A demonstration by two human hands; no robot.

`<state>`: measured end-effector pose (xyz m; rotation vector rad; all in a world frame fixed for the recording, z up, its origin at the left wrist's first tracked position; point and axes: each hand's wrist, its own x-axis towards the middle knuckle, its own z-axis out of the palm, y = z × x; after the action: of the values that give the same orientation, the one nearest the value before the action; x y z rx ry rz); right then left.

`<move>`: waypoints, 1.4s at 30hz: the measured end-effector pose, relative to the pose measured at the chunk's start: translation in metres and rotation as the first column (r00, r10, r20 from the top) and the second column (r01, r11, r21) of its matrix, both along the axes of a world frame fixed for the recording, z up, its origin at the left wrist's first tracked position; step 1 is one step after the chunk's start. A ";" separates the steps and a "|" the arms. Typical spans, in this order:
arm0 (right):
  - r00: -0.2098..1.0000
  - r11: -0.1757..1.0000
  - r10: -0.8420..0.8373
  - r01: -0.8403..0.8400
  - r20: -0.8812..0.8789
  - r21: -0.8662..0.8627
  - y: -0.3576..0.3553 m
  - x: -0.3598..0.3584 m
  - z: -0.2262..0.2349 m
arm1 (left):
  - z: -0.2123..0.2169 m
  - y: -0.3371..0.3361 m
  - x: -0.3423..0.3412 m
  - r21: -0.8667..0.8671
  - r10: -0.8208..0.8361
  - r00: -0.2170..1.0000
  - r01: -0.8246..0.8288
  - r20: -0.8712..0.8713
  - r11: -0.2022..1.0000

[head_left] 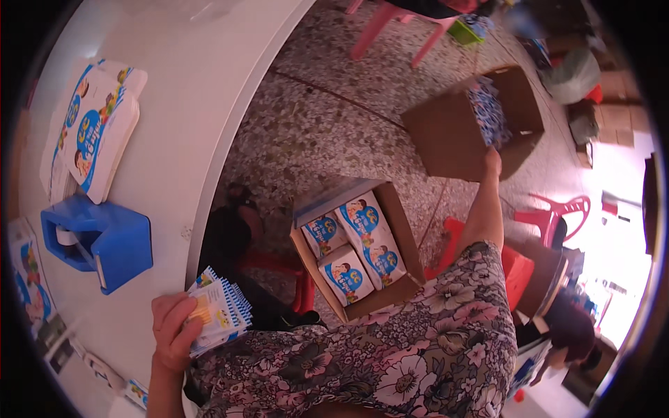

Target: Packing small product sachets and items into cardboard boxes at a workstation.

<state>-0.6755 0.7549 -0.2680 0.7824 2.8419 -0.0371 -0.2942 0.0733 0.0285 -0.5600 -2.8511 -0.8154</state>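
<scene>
My left hand (175, 327) is closed round a fanned stack of small flat packets (221, 313), white with blue striped edges and a yellow print. It holds them beside the table's edge, close to my body. My right arm stretches far out to an open cardboard box (442, 132) on the floor. My right hand (493, 159) is at the lower end of a heap of blue-and-white packets (490, 111) in that box. Its fingers are too small and partly hidden to tell their grip. Between my arms stands another open carton (412, 261), holding several printed white-and-blue boxes (366, 219).
On the white table (202, 90) at the left lie flat printed cartons (94, 132) and a blue tape dispenser (115, 237). Red stools (519, 275) stand beside me, and a pink chair (557, 212) is farther right. Another person (568, 327) is at the lower right.
</scene>
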 end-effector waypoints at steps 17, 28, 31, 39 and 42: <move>0.948 0.959 0.282 -0.281 0.147 -0.034 0.048 0.003 0.023 | -0.002 -0.006 -0.007 0.031 -0.085 0.975 0.081 0.205 0.996; 0.888 0.922 0.388 -0.375 0.246 -0.102 -0.118 0.122 0.047 | 0.002 -0.017 -0.001 0.056 -0.124 0.953 0.112 0.277 0.992; 0.834 0.856 0.492 -0.413 0.249 -0.309 -0.157 0.161 0.062 | -0.002 -0.023 0.012 0.071 -0.100 0.941 0.082 0.324 0.994; 0.955 0.661 -0.237 0.292 0.177 -0.691 -0.083 0.126 -0.050 | 0.014 -0.017 0.013 -0.153 -0.006 0.932 0.066 0.362 0.986; 0.861 0.633 -0.505 0.319 -0.065 -0.705 0.121 0.103 -0.082 | -0.024 -0.023 0.012 0.014 -0.026 0.953 0.022 0.300 1.000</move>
<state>-0.5730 0.8758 -0.3502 1.2769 2.4452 -1.2567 -0.2818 0.0503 0.0048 -0.5090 -3.1158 -0.9976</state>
